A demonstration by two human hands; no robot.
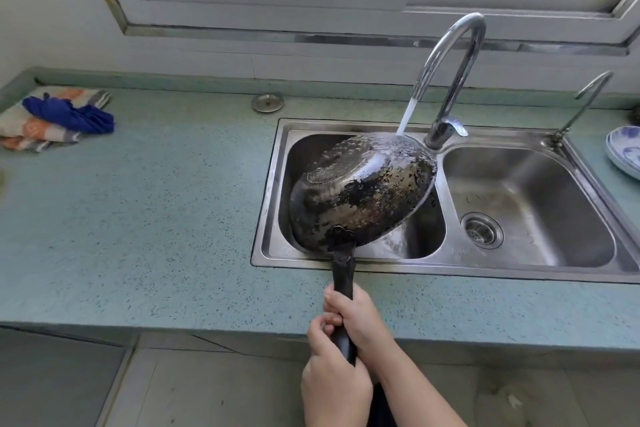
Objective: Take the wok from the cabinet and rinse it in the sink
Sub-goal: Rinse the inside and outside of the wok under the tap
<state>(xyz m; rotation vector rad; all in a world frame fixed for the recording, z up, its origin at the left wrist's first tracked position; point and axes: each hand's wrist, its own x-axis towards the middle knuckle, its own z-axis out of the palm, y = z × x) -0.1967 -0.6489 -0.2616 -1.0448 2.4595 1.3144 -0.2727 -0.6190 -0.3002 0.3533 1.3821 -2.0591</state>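
A blackened, worn wok (363,191) hangs tilted over the left basin of the steel double sink (273,191), its outer underside turned up toward me. Water runs from the tall chrome faucet (450,55) onto the wok's far rim and spreads over the underside. Both hands grip its long black handle (343,274) in front of the counter edge: my right hand (356,315) higher up, my left hand (329,357) lower near the handle's end. The wok's inside is hidden.
The right basin (519,198) has a drain strainer. A smaller chrome tap (585,100) stands behind it, and blue-patterned plates (623,152) sit at the far right. Folded cloths with a blue rag (55,118) lie on the teal counter (138,211) at left. A window is above.
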